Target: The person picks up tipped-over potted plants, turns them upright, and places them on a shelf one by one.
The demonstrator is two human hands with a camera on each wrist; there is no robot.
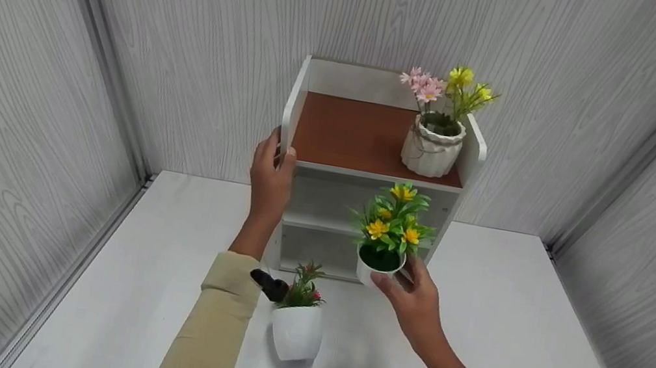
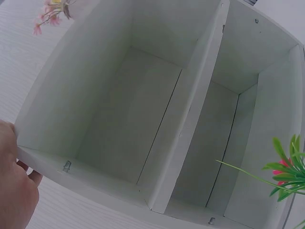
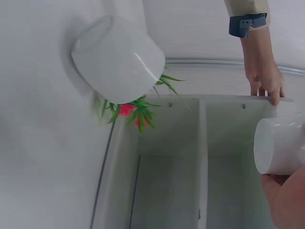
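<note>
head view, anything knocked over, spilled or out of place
Yes: the white flowerpot with red flowers on the table looks tipped onto its side. Its plant points toward the shelf unit, and the right wrist view shows its base exposed rather than set flat. No spill shows.

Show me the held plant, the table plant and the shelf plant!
Held plant (image 1: 397,226): head view, on its green leaves.
Table plant (image 1: 297,327): head view, on its white pot.
Shelf plant (image 1: 431,153): head view, on its white pot.
</note>
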